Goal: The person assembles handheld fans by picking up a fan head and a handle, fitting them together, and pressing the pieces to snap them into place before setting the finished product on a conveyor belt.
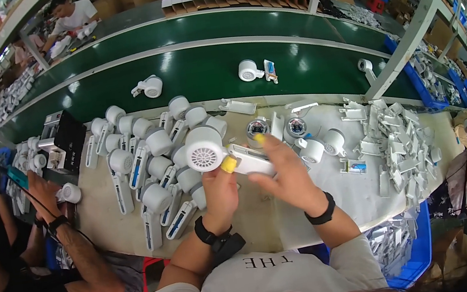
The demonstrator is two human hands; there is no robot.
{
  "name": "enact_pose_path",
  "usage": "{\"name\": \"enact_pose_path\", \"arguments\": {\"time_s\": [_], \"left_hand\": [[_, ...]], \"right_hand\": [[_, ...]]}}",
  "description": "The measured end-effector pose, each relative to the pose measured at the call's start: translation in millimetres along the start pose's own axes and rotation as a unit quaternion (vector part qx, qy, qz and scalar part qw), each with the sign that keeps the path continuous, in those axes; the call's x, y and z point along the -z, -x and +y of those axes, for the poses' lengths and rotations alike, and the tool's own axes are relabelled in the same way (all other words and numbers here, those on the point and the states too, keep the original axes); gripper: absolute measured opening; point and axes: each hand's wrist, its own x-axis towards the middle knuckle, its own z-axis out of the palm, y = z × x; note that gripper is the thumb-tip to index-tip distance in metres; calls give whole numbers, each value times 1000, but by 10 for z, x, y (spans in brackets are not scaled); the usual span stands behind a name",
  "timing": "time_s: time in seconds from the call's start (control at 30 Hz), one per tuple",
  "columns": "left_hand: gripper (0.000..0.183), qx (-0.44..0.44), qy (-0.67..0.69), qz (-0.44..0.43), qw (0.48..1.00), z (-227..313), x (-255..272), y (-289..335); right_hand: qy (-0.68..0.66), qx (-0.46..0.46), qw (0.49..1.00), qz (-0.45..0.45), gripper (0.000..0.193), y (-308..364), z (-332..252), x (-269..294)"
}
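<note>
A white handheld fan with a round, grilled head is held in front of me over the table. My left hand grips it where the head meets the handle, its thumb tip in a yellow finger cover. My right hand is at the handle's far end, with the thumb below and the index finger, also yellow-tipped, above. The handle's long side faces up between both hands. Just beyond the right hand lie two fan heads with their insides showing.
Several assembled fans crowd the table at left. White handle covers are heaped at right, above a blue bin of parts. A green conveyor carries a few fans. A co-worker's arm with a teal tool is close at left.
</note>
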Motion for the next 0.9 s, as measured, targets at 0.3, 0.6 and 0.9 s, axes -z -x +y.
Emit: {"name": "enact_pose_path", "arguments": {"time_s": [0.3, 0.6, 0.9], "left_hand": [[27, 2, 40, -39, 998, 128, -89, -53], [27, -11, -46, -18, 999, 393, 125, -81], [29, -80, -818, 254, 509, 2249, 1835, -292]], "right_hand": [[-356, -268, 895, -16, 28, 144, -101, 3], [-351, -232, 905, -55, 31, 32, -136, -277], [-171, -49, 957, -230, 35, -103, -128, -30]]}}
